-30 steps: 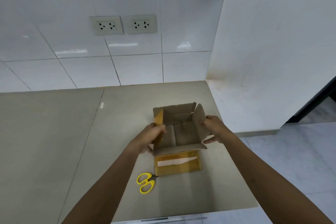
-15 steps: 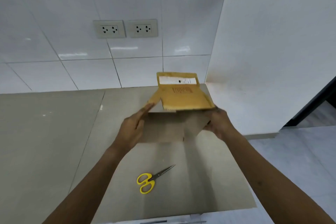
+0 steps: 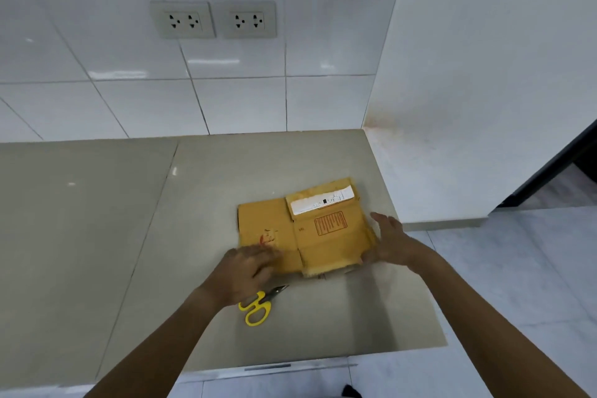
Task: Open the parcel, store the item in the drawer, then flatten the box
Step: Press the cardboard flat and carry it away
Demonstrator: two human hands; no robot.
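Observation:
The yellow-brown cardboard box (image 3: pixel 323 229) lies collapsed flat on the grey counter (image 3: pixel 161 236), its white shipping label (image 3: pixel 319 202) facing up at the far side. My left hand (image 3: pixel 248 268) presses palm-down on the box's near left corner. My right hand (image 3: pixel 387 244) rests against the box's right edge, thumb under the near right corner, fingers spread. No item from the parcel is in view.
Yellow-handled scissors (image 3: pixel 258 307) lie on the counter just below my left hand, blades pointing right. Two wall sockets (image 3: pixel 213 19) sit on the white tiled wall behind. The counter ends at the right, where a white wall (image 3: pixel 484 74) and floor tiles begin.
The box was open and upright, then lifted and folded in the air; now it lies flat on the counter with both hands on it.

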